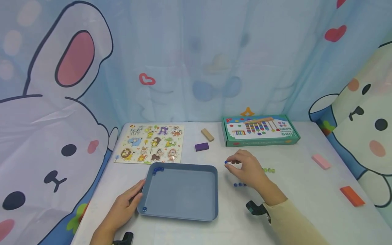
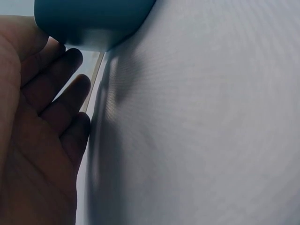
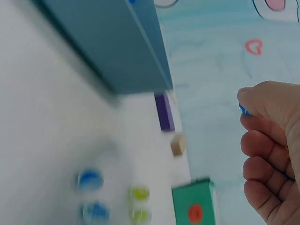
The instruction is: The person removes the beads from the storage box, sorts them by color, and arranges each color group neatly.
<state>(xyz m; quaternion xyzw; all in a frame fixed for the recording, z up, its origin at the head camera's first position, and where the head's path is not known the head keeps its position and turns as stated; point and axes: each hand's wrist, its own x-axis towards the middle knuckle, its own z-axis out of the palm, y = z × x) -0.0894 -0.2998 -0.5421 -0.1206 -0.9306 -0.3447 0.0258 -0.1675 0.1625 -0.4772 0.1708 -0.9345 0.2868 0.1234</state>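
My right hand [image 1: 245, 168] pinches a small blue marble [image 1: 226, 162] between thumb and fingertips, above the table just right of the tray. In the right wrist view that marble [image 3: 243, 109] peeks out between thumb and index finger, mostly covered. A blue-grey tray [image 1: 180, 192] stands in front of me. Several blue marbles [image 1: 158, 169] cluster in its far left corner, and one more blue marble [image 1: 145, 209] lies near its front left corner. My left hand [image 1: 124, 204] rests against the tray's left side, fingers loosely extended along the rim.
Blue marbles [image 1: 240, 184] and green marbles [image 1: 269, 170] lie in short rows under and beside my right arm. Behind the tray are an animal picture board [image 1: 150, 143], a purple block [image 1: 201, 147], a wooden block [image 1: 207, 134] and a green box [image 1: 260, 130]. Pink [image 1: 321, 161] and orange blocks [image 1: 352, 196] lie right.
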